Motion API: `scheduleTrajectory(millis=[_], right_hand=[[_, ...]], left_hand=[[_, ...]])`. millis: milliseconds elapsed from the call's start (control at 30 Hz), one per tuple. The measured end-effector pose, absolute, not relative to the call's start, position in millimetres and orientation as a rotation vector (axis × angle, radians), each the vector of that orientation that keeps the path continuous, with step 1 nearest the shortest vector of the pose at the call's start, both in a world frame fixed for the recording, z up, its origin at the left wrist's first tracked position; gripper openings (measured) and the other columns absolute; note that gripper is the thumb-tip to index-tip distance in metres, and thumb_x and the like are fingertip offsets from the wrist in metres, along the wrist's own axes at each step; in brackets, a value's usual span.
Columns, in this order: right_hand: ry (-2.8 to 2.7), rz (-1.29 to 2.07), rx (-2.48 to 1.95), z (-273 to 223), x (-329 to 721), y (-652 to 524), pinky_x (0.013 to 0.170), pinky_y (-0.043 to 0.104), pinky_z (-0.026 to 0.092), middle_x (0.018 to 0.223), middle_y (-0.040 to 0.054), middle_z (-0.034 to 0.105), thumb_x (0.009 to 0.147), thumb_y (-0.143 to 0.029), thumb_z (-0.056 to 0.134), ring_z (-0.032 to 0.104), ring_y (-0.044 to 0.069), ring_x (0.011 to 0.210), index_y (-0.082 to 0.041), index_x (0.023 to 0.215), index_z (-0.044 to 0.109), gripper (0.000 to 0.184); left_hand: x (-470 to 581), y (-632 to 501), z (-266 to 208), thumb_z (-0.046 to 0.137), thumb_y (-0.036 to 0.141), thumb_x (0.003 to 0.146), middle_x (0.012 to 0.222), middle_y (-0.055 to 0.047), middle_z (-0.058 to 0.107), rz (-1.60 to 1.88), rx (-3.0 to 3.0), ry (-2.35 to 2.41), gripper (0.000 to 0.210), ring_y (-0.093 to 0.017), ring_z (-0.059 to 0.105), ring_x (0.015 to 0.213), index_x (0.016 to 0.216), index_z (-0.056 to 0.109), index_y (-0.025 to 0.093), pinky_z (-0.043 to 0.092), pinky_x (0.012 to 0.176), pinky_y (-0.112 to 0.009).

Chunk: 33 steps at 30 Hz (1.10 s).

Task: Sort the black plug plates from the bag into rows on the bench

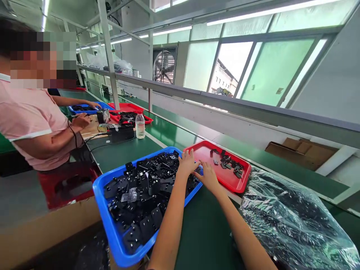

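My left hand (186, 164) is over the right rim of a blue tray (97, 187), fingers spread toward the near edge of a red tray (194, 147). Close beside it is my right hand (209, 177), with thumb and fingers apart and fingertips near my left thumb. No held object shows in either hand, though the space between the fingertips is partly hidden. Flat black plastic parts (147, 187) with small shiny metal bits fill the blue tray in a heap. Several loose black pieces (232, 165) lie in the far right part of the red tray.
A clear plastic bag (287, 217) of dark contents lies at right on the green table (208, 232). Leftward stand a water bottle (140, 126) and a black device (121, 134). A co-worker (33, 123) sits at left; a shelf rail (225, 101) crosses above the table.
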State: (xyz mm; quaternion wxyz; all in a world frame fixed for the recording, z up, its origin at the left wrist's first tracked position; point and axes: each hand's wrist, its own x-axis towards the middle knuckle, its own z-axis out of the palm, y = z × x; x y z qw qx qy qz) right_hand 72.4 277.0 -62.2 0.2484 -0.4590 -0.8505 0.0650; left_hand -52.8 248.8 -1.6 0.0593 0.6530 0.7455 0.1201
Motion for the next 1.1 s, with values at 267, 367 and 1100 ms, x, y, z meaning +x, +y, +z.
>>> scheduleTrajectory(millis=[267, 367, 1100], right_hand=[[-2.476, 0.564, -1.127, -38, 157, 175, 0.086, 0.027, 0.051, 0.108, 0.0018, 0.067, 0.093, -0.033, 0.057, 0.064, 0.017, 0.098, -0.026, 0.116, 0.063, 0.025], [-2.448, 0.723, -1.346, -33, 236, 106, 0.084, 0.030, 0.051, 0.100, 0.0019, 0.068, 0.095, -0.038, 0.053, 0.064, 0.018, 0.093, -0.026, 0.103, 0.066, 0.020], [-2.020, -0.297, -1.692, -121, 272, 16, 0.084, 0.042, 0.046, 0.096, 0.0091, 0.063, 0.091, -0.021, 0.059, 0.054, 0.026, 0.096, -0.017, 0.097, 0.063, 0.008]], left_hand=[[-35, 248, 8, 0.048, 0.045, 0.097, 0.147, -0.014, 0.043, 0.317, 2.075, 2.069, 0.051, -0.031, 0.034, 0.140, 0.139, 0.045, 0.017, 0.028, 0.112, -0.059], [4, 236, 19, 0.044, 0.039, 0.098, 0.146, -0.017, 0.045, 0.278, 2.282, 1.845, 0.053, -0.030, 0.041, 0.136, 0.144, 0.039, 0.012, 0.037, 0.108, -0.052], [118, 152, -19, 0.043, 0.015, 0.094, 0.084, -0.011, 0.065, 0.086, 2.961, 0.922, 0.023, -0.027, 0.061, 0.087, 0.085, 0.064, 0.013, 0.045, 0.075, -0.036]])
